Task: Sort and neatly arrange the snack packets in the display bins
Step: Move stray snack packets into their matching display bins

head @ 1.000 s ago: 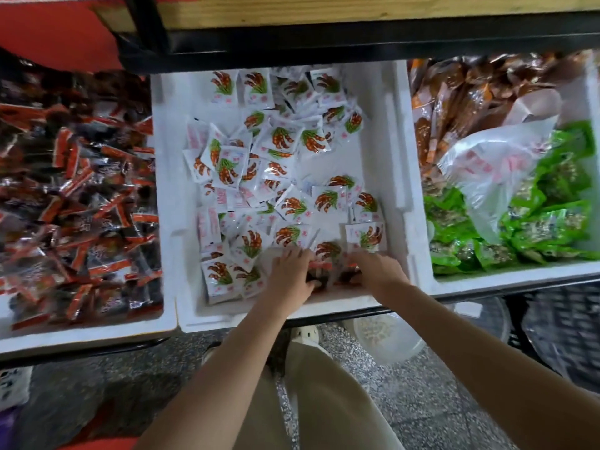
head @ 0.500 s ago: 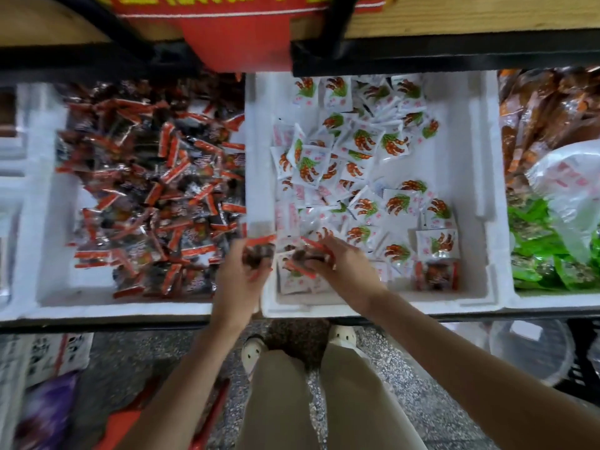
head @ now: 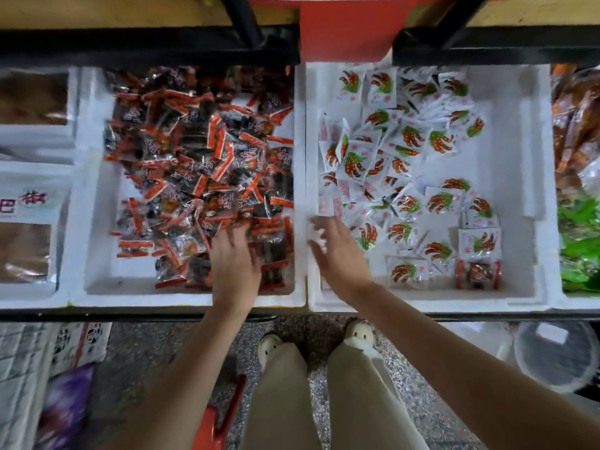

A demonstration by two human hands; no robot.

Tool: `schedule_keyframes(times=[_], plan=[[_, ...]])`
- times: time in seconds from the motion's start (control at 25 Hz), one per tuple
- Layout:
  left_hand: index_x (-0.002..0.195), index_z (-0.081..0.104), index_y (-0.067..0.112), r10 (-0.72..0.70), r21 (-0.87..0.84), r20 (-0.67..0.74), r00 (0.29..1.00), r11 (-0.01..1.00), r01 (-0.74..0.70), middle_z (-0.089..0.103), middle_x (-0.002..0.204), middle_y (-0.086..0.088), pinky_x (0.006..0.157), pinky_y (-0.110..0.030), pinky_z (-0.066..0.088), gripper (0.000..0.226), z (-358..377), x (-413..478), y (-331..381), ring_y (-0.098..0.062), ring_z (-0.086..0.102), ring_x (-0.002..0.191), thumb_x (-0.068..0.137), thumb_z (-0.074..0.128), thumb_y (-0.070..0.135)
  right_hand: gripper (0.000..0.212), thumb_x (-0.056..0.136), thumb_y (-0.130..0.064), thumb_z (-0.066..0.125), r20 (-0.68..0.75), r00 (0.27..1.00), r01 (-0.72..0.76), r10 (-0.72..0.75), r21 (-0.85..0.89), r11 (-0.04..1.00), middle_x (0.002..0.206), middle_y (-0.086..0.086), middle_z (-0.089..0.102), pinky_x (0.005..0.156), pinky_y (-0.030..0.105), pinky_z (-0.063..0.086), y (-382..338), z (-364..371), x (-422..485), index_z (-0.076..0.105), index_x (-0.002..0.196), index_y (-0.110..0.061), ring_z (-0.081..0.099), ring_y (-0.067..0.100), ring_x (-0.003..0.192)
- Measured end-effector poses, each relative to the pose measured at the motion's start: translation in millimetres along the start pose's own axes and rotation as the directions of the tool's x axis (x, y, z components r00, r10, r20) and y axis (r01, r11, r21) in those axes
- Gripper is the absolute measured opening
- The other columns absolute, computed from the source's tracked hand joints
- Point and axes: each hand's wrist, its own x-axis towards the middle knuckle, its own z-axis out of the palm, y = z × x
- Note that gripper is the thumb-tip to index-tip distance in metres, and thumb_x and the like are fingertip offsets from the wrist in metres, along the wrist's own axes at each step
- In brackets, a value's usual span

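Two white foam bins stand side by side. The left bin [head: 191, 297] holds a heap of dark packets with red-orange ends [head: 201, 164]. The right bin [head: 539, 157] holds white packets printed with orange and green [head: 406, 203]. One stray dark red-ended packet [head: 475, 273] lies at the right bin's front right. My left hand [head: 235, 258] hovers with spread fingers over the dark packets at the left bin's front right corner and holds nothing. My right hand [head: 337, 251] is over the wall between the bins, fingers spread and blurred, holding nothing.
Further bins flank these: brown-packet boxes [head: 29, 251] at the left, orange-brown [head: 574, 125] and green packets [head: 581, 254] at the right. A black shelf rail [head: 146, 43] runs above the bins. Below are my legs, shoes, a clear tub [head: 552, 355] and a red stool edge [head: 224, 414] on the floor.
Both hands picked dark red-ended packets out of the white-packet bin, carried them left and let them go in the dark-packet bin. The view panned left.
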Motion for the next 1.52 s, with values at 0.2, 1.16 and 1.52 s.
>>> schedule_keyframes(times=[0.2,1.16,1.52], plan=[[0.109,0.059,0.008,0.445,-0.064,0.234,0.864,0.894,-0.443,0.056,0.11,-0.006,0.091,-0.035,0.045,0.025,44,-25,63,-0.024,0.053,0.106,0.085,0.06,0.002,0.029,0.091,-0.006,0.052,-0.119,0.952,-0.305,0.283,-0.256,0.917,0.123,0.01,0.052,0.095,0.032,0.038,119,-70,-49,0.053,0.119,-0.008,0.049,0.026,0.113],[0.106,0.052,0.021,-0.002,-0.65,0.162,0.987,0.752,0.108,0.065,0.085,0.002,0.048,-0.022,0.05,0.014,34,-9,112,-0.011,0.061,0.06,0.094,0.058,0.019,0.033,0.096,-0.017,0.05,0.074,0.99,-0.128,0.119,0.126,0.984,0.126,0.004,0.053,0.096,0.025,0.043,95,-85,-16,0.044,0.128,-0.014,0.052,0.015,0.115],[0.129,0.046,-0.002,-0.198,-0.003,0.017,0.98,0.98,0.198,0.063,0.094,-0.018,0.06,-0.025,0.05,0.043,1,65,-12,-0.03,0.06,0.075,0.095,0.056,0.023,0.068,0.099,-0.016,0.038,0.357,0.928,0.343,-0.109,-0.699,0.628,0.157,0.005,-0.013,0.109,0.046,-0.017,73,-14,54,-0.008,0.15,-0.022,-0.02,0.035,0.141]])
